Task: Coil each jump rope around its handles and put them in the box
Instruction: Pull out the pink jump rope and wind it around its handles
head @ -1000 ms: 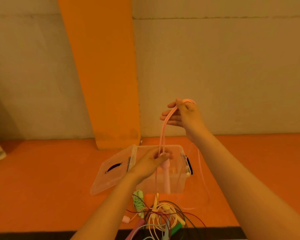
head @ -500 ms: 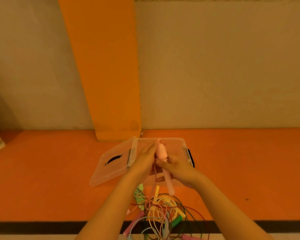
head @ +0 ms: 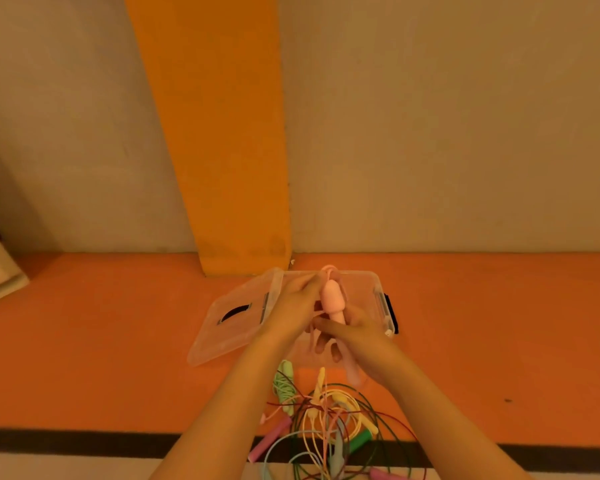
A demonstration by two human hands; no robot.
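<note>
I see both hands meeting above an open clear plastic box [head: 379, 289] on the orange floor [head: 499, 341]. The right hand [head: 359, 341] curls round the pale pink jump rope [head: 331, 299] at its handles, which stand upright between the hands. The left hand [head: 293, 306] pinches its thin cord near the handle tops. A tangle of coloured ropes [head: 329, 420] lies nearer me.

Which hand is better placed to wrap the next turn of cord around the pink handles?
Left, probably: the left hand pinches the cord at the top of the pink handles, while the right hand grips them lower down, steady over the clear box.
</note>
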